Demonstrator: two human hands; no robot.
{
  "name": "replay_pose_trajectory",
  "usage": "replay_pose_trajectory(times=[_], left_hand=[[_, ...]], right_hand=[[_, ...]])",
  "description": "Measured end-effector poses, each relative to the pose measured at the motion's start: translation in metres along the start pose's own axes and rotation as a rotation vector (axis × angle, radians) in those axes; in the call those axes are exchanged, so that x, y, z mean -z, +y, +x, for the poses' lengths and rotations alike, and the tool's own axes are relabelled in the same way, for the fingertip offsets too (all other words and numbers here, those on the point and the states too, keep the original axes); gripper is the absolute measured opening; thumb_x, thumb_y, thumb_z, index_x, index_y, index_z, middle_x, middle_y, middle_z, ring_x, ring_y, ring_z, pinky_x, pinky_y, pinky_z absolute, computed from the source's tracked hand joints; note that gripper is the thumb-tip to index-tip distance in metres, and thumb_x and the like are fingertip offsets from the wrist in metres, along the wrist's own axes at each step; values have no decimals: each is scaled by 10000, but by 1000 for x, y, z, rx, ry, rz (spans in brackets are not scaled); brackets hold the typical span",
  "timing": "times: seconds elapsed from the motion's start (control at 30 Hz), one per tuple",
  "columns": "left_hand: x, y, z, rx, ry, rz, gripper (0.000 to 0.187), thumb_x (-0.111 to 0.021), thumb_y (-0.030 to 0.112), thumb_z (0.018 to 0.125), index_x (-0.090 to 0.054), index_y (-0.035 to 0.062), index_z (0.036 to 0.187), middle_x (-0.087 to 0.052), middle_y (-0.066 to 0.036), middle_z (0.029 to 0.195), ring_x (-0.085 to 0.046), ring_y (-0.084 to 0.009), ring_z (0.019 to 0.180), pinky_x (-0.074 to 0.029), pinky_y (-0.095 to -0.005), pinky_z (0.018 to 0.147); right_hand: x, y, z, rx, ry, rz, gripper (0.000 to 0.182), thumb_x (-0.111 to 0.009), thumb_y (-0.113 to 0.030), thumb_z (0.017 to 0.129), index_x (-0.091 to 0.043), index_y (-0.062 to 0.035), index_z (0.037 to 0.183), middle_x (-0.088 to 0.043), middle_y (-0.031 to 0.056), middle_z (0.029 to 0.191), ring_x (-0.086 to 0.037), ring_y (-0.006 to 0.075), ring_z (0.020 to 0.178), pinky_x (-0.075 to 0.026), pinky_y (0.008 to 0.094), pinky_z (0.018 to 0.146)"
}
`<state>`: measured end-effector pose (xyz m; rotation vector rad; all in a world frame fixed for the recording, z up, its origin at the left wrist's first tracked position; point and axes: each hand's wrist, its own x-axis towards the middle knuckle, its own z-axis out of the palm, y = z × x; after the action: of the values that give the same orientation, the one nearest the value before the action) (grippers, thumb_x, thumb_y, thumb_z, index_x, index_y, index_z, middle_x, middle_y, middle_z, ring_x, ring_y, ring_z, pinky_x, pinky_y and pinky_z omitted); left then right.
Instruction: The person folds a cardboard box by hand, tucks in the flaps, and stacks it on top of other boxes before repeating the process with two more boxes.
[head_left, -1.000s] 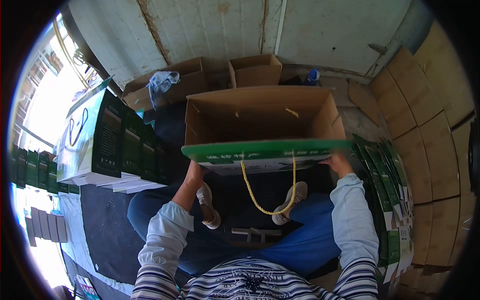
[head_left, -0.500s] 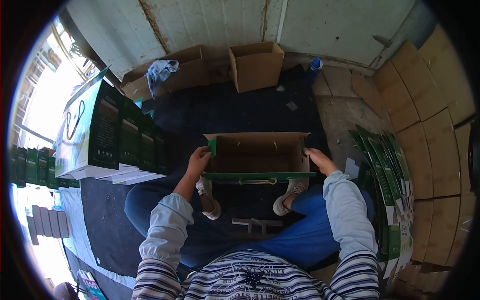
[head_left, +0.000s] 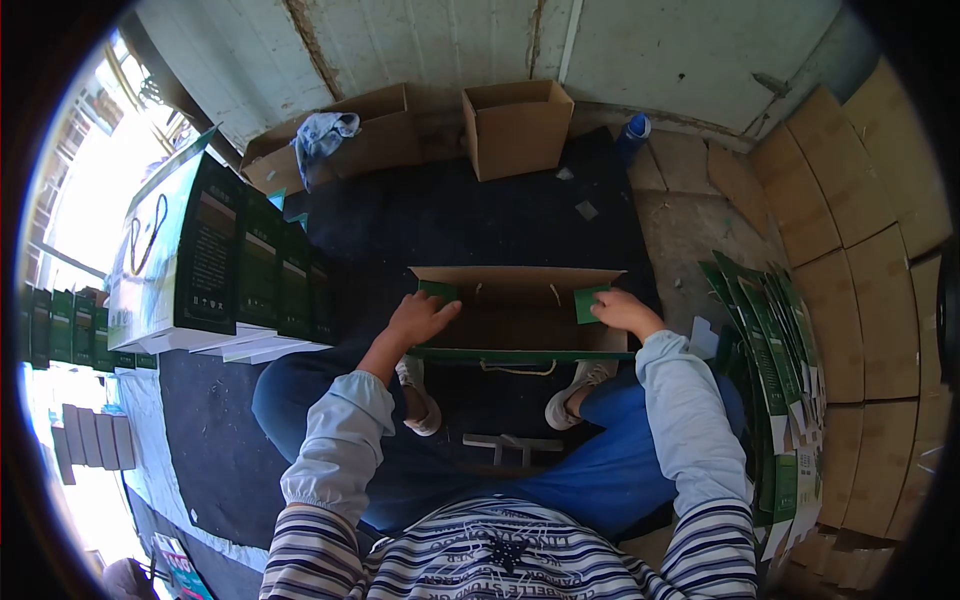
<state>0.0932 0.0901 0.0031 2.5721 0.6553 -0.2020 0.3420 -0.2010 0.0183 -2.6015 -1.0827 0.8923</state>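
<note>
A cardboard gift box (head_left: 520, 355), brown inside and green outside, stands with its top open between my feet. Its cord handle (head_left: 518, 369) hangs on the near side. My left hand (head_left: 422, 320) lies over the left end, fingers stretched across a green side flap (head_left: 437, 289) that is folded inward. At the other end, my right hand (head_left: 626, 312) has its fingertips closed on the right green flap (head_left: 586, 304), which also leans inward. The underside of each hand is hidden.
Printed green boxes (head_left: 210, 250) stand in a row at left. Flat green cartons (head_left: 770, 350) lean at right beside stacked brown cartons (head_left: 880, 300). Two open brown boxes (head_left: 520, 135) and a blue bottle (head_left: 633, 135) are by the wall. A small wooden stool (head_left: 512, 443) sits near me.
Both hands have moved inward over the box's ends. The right flap has come into view, and both green flaps now lean further into the opening. The box has barely shifted.
</note>
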Motion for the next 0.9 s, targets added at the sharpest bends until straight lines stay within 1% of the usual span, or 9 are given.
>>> replay_pose_trajectory(times=[0.1, 0.23, 0.27, 0.37, 0.4, 0.5, 0.6, 0.73, 0.9], left_hand=[[3, 5, -6, -44, 38, 66, 542, -543, 476, 819, -628, 29, 1113, -589, -230, 1082, -581, -373, 1010, -463, -428, 893], [9, 0, -7, 12, 18, -137, 478, -589, 392, 783, -641, 26, 1086, -596, -221, 1065, -581, -367, 1009, -470, -413, 882], [8, -3, -7, 9, 19, -162, 468, -596, 377, 777, -642, 25, 1082, -596, -218, 1059, -582, -367, 1003, -472, -414, 878], [8, -8, -8, -7, 27, -194, 443, -608, 345, 767, -647, 22, 1068, -597, -213, 1038, -585, -367, 986, -474, -416, 868], [7, -8, -8, -19, 30, -182, 437, -607, 343, 769, -649, 21, 1062, -596, -213, 1031, -586, -367, 980, -475, -416, 866], [6, -5, -9, -36, 50, -145, 418, -607, 335, 769, -655, 30, 1051, -589, -218, 1033, -581, -375, 976, -475, -422, 864], [6, 0, -12, -17, 83, -67, 391, -596, 323, 774, -660, 50, 1046, -578, -226, 1055, -572, -387, 981, -473, -437, 869], [4, -3, -11, 9, 84, -25, 360, -570, 302, 782, -666, 72, 1043, -564, -232, 1091, -559, -410, 980, -467, -465, 877], [-16, -28, 1, -82, 184, -175, 346, -545, 247, 771, -658, 52, 1034, -588, -253, 996, -557, -405, 973, -466, -450, 869]], right_hand=[[-7, -9, -8, 10, 97, -142, 413, -532, -218, 845, -560, -8, 1200, -556, 196, 1215, -514, 346, 1151, -418, 422, 969], [7, 3, -15, 18, 228, 11, 300, -547, -191, 848, -607, -7, 1077, -591, 179, 1149, -584, 342, 1021, -469, 437, 883], [12, 2, -20, 63, 285, -76, 329, -622, -185, 821, -571, -12, 1096, -593, 170, 1108, -606, 350, 949, -493, 440, 825], [28, -15, -39, -132, 515, -198, 439, -725, -196, 755, -516, -26, 1102, -574, 158, 1076, -604, 363, 937, -502, 427, 803], [34, -21, -41, -128, 597, -205, 546, -804, -224, 676, -474, -40, 1071, -553, 138, 1072, -588, 350, 977, -500, 409, 822], [38, -31, -41, 58, 707, -348, 547, -825, -248, 642, -481, -56, 1020, -549, 113, 1058, -562, 308, 1012, -480, 400, 841], [33, -37, -26, 135, 535, -482, 558, -829, -273, 622, -514, -63, 1032, -566, 97, 1020, -545, 275, 1013, -461, 394, 841], [27, -41, -11, 169, 461, -536, 486, -800, -282, 646, -562, -58, 1006, -589, 94, 974, -555, 271, 971, -454, 394, 826], [6, -40, -19, 281, 340, -506, 382, -732, -244, 723, -571, -32, 996, -596, 101, 965, -560, 278, 965, -461, 415, 827]])
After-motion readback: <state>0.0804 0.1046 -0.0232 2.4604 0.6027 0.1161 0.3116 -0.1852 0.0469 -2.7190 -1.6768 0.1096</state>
